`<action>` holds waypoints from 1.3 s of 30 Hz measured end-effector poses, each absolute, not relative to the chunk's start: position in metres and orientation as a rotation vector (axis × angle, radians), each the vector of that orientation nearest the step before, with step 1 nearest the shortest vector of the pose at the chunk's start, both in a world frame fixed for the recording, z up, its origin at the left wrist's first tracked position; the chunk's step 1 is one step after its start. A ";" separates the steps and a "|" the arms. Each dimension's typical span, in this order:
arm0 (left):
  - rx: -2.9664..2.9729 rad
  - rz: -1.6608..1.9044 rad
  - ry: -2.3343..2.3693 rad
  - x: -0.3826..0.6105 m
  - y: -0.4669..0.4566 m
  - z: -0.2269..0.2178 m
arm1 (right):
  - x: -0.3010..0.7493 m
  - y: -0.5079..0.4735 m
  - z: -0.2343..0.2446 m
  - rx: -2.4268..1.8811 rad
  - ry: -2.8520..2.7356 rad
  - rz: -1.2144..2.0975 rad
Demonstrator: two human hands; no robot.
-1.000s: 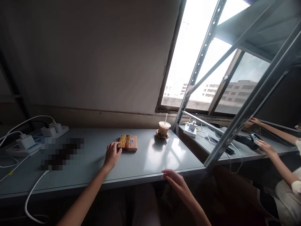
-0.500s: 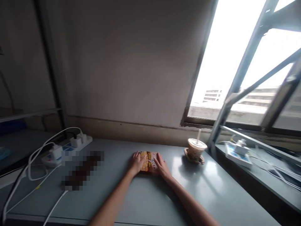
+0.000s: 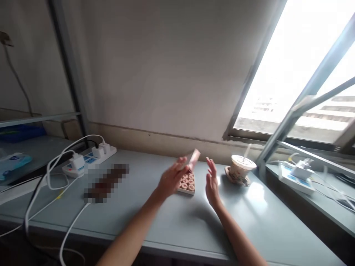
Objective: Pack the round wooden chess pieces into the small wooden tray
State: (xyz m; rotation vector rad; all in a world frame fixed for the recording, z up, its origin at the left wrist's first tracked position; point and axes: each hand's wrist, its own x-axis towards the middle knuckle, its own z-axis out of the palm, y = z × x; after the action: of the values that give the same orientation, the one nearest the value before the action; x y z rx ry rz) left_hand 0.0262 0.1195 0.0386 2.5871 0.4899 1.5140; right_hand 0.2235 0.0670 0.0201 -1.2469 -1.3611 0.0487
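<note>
A shallow box (image 3: 189,191) rests on the desk, showing rows of round, wood-coloured pieces (image 3: 191,181) with carved-looking marks, like Chinese chess pieces. Its lid (image 3: 195,158) stands tilted up above the far side, blurred and seen nearly edge-on. My left hand (image 3: 171,179) is at the lid's left side, thumb and fingers closed about its edge, and covers the left part of the box. To the right of the box, my right hand (image 3: 212,184) is raised, fingers stretched out, holding nothing and apart from box and lid.
A lidded drink cup (image 3: 243,168) with a straw stands on a coaster at right. Left are a power strip (image 3: 91,159) with white cables and a pixelated dark object (image 3: 107,183). A metal frame post (image 3: 291,122) rises at the desk's right edge.
Both hands were flat on the closed printed box. Now the lid is lifted and the round pieces show. My right hand has come off the box to the right. The view has shifted.
</note>
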 end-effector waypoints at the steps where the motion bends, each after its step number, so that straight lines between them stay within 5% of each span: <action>1: 2.604 1.500 0.651 0.023 0.128 0.035 | 0.229 0.072 0.015 -1.316 -1.323 0.092; 9: 2.560 0.847 1.334 0.006 0.183 -0.006 | 0.247 0.101 -0.011 -1.370 -1.364 0.620; 15: 2.508 1.218 1.187 0.020 0.183 -0.010 | 0.252 0.113 -0.006 -1.416 -1.435 0.628; 24: 1.861 1.004 0.960 0.039 0.192 -0.030 | 0.255 0.113 -0.010 -1.477 -1.500 0.497; 39: 1.884 0.964 0.962 0.034 0.192 -0.025 | 0.270 0.098 0.007 -1.442 -1.270 0.460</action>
State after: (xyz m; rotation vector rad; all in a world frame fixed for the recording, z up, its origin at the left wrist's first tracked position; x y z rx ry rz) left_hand 0.0340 0.1919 -0.0253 1.8845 0.9624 0.9644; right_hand 0.2704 0.0982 0.0071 -1.4422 -1.2703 0.4604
